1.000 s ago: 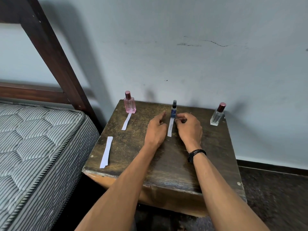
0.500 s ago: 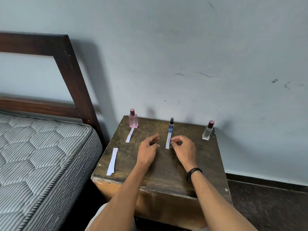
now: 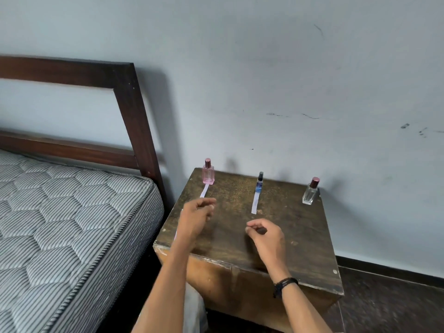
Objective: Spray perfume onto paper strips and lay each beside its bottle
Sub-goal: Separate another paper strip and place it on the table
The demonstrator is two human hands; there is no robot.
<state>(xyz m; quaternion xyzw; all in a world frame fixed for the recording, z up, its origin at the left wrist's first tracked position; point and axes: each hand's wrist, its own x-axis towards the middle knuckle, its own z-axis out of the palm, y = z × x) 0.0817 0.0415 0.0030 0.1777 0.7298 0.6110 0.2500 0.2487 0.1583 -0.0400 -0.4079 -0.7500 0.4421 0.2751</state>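
Three perfume bottles stand along the back of a dark wooden table (image 3: 300,236): a pink bottle (image 3: 208,173) at the left, a slim blue bottle (image 3: 260,182) in the middle, and a clear bottle (image 3: 311,192) with a dark red cap at the right. A white paper strip (image 3: 205,191) lies in front of the pink bottle, and another strip (image 3: 255,203) lies in front of the blue one. No strip lies by the clear bottle. My left hand (image 3: 195,217) hovers over the table's left side with loosely curled fingers, holding nothing. My right hand (image 3: 263,233), also loosely curled and holding nothing, hovers below the middle strip.
A bed with a grey striped mattress (image 3: 72,224) and a dark wooden headboard (image 3: 134,121) stands right against the table's left side. The wall (image 3: 288,80) rises directly behind the bottles. Dark floor (image 3: 396,308) lies to the right.
Both hands have let go of the middle strip and drawn back from it. My left hand has moved left over the spot where a third strip lay. The view has tilted upward.
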